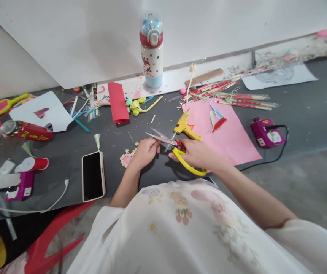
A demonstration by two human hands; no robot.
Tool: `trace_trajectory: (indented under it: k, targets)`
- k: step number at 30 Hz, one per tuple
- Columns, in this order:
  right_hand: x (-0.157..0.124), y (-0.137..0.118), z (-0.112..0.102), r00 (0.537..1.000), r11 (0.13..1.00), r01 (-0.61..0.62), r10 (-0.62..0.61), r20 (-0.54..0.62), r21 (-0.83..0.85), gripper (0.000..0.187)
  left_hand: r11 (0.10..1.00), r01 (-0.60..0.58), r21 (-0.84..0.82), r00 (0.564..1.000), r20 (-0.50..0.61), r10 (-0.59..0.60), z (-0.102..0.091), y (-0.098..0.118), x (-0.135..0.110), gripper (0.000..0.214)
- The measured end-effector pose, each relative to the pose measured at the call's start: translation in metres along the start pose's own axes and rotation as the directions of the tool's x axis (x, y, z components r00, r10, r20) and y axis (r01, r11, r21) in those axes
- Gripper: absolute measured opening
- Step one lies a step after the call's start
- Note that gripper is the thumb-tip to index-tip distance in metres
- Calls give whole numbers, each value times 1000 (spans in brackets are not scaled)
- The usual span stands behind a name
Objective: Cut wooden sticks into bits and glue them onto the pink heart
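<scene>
My right hand (199,152) grips a pair of scissors (189,166) by the yellow handles. Their blades are parted and point left, over my left hand. The fingertips of my left hand (146,152) are pinched together; whatever they hold is too small or hidden to make out. A yellow glue gun (184,122) lies just behind the scissors, with a clear glue stick by the blades. Partly covered by my left wrist is a pink piece edged with small beige bits (125,160). Under my right forearm and the glue gun spreads a pink sheet of paper (232,135).
A phone (92,177) lies left of my hands. A water bottle (152,57) stands by the wall, near a folded red paper (118,102). Bundled sticks (246,101) and a purple power socket (267,133) are to the right. A red can (28,130) lies far left.
</scene>
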State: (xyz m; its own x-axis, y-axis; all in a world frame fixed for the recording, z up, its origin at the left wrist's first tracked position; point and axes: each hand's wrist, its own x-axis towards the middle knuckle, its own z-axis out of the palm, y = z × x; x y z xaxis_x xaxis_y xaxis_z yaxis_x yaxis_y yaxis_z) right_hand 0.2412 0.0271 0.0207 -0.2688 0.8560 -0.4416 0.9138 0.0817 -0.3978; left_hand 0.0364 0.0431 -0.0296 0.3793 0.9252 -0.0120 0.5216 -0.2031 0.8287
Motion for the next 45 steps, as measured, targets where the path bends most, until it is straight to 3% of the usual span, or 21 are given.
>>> trace_trajectory:
  k: [11,23,35,45]
  targets:
    - [1,8,10,999,999,-26,24,-35,-45,58,1000,21,20,999,-38,-20,0,-2,0,42]
    - [4,2,6,996,997,-80,81,-45,16,59,959,36,280,978,-209,24,10,-9,-2,31]
    - [0,-3,1,996,999,9,-6,-87,35,50,970,-70,232,980,-168,111,6,-6,-3,36]
    - [0,-2,-2,998,999,-49,49,-45,-9,54,960,-67,271,975,-184,120,4,-11,-3,36]
